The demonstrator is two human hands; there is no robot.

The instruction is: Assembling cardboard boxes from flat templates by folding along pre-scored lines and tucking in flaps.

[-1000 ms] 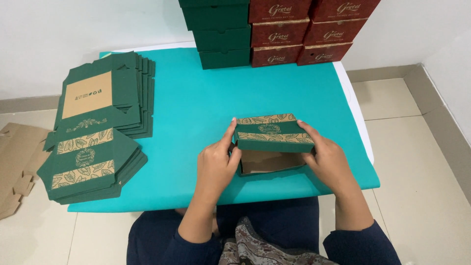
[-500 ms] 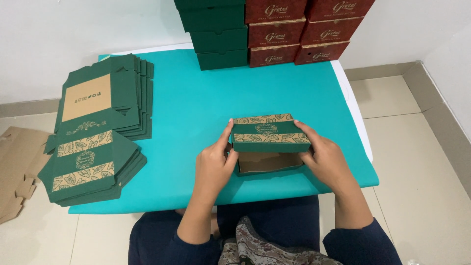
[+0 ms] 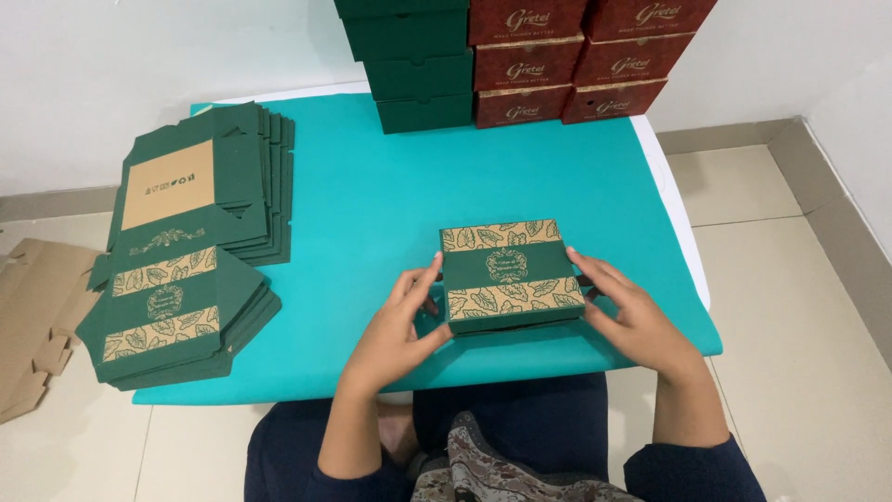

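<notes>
Now, line by line:
Box: a green box point(image 3: 509, 272) with tan leaf-patterned bands on its lid sits on the table point(image 3: 372, 204), near the front edge and a little right of centre — lid down, a thin gap showing along its front.
Left hand: the left hand point(image 3: 400, 321) grasps the box's left side, fingers against the edge, thumb low at the front corner.
Right hand: the right hand point(image 3: 627, 311) holds the box's right side, fingers spread along the edge.
Table: covered with a teal sheet; the person sits at its near edge, knees in dark cloth below.
Flat blanks: two piles of unfolded green box blanks point(image 3: 186, 242) lie at the table's left end, well apart from the hands — the nearer pile shows the leaf bands, the farther one a plain tan panel.
Back row: a stack of green boxes point(image 3: 413, 65) stands at the far edge, just beside stacked dark red boxes point(image 3: 576, 65).
Floor: brown cardboard scraps point(image 3: 32, 316) lie on the tiles to the left.
</notes>
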